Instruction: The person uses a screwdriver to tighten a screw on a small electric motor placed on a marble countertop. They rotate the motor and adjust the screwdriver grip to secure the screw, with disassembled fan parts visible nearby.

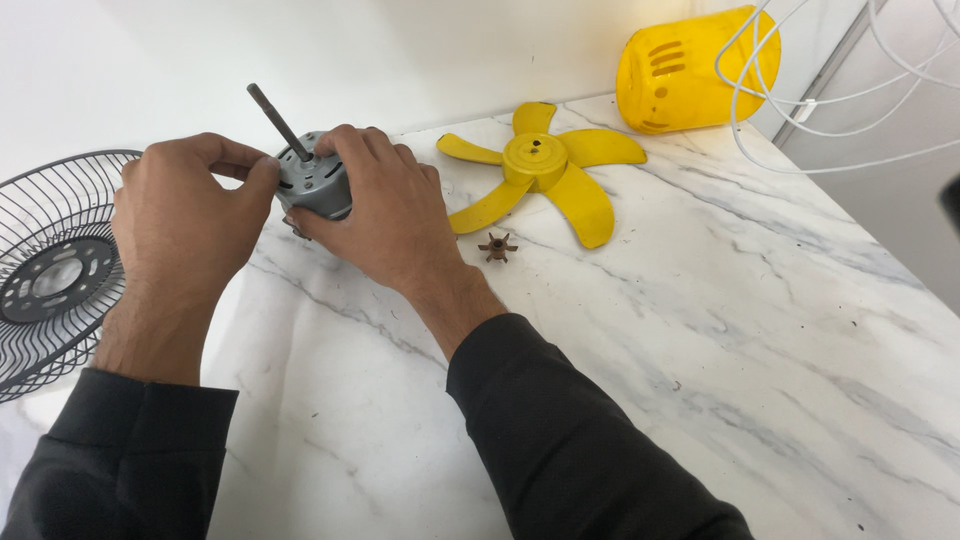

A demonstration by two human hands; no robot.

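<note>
On the white marble table [700,330], near its far left edge, both hands grip the grey fan motor [315,185], shaft tilted up-left. Left hand [185,215] closed on its left side; right hand [375,205] wrapped over its right. Yellow fan blade [545,165] lies just right.

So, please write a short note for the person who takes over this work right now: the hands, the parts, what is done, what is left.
Left hand: fingertips on the grey motor.
Right hand: wrapped around the motor, shaft pointing up.
Parts: yellow blade and small brown spider-shaped piece lie loose on the marble table; yellow housing at the back; black grille to the left.
Done: fan is apart.
Left: motor work is unfinished.
</note>
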